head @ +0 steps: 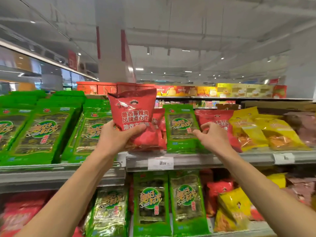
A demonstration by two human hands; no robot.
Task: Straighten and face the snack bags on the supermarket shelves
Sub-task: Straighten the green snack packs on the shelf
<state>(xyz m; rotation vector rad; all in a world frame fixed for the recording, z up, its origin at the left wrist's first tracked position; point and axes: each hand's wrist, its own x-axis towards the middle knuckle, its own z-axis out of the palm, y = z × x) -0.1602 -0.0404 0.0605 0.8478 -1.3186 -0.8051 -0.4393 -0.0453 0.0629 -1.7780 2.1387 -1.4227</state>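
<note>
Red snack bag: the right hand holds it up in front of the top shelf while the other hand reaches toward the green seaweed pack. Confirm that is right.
Wrong hand. The head view shows the left hand holding up the red snack bag, while the right hand reaches toward the green seaweed pack. The rest stands.

The left hand grips a red snack bag with white lettering; beside the right hand, a green seaweed pack and yellow bags.
</note>
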